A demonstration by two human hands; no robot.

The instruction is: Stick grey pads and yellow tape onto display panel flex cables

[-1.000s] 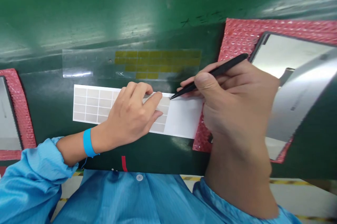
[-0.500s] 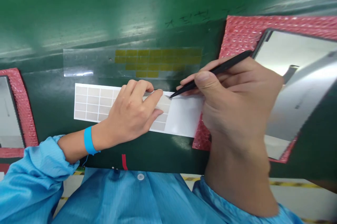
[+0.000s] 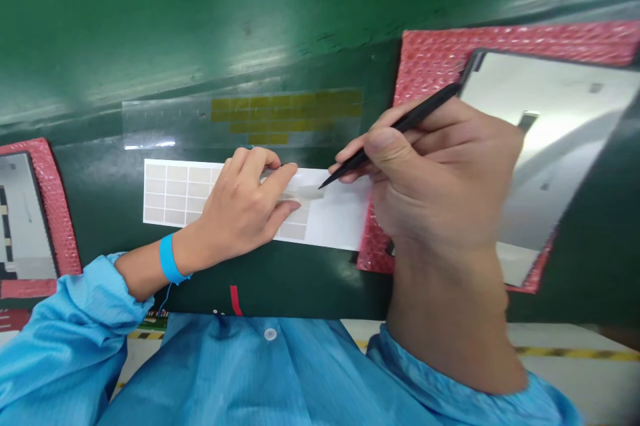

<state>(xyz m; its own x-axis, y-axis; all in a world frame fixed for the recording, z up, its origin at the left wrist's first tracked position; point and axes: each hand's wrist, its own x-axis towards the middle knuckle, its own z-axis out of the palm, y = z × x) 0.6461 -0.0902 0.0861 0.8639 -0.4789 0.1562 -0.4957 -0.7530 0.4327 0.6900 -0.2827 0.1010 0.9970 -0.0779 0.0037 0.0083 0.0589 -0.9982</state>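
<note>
A white label sheet (image 3: 167,194) with rows of pale beige rectangular labels lies on the green mat. My left hand (image 3: 245,196) rests over its middle, thumb and index finger apart; a small dark bit shows by the index fingertip, too little to name. In my right hand (image 3: 435,169) is a pair of black pointed tweezers (image 3: 425,113), held like a pen. Their tip meets the end of a pale label (image 3: 307,193) that looks partly lifted. Above the sheet lies a clear film strip (image 3: 165,121) bearing several yellow-brown pieces (image 3: 295,108).
At right, a flat silvery panel (image 3: 530,86) with a dark edge lies on pink bubble wrap (image 3: 425,56). Another panel (image 3: 25,226) on pink wrap is at left. Red tape (image 3: 235,300) marks the mat's (image 3: 200,26) near edge.
The tweezers' tip has shifted slightly left relative to the view, and more of the label beside it appears lifted. My left hand keeps its place on the sheet. The view has moved a little.
</note>
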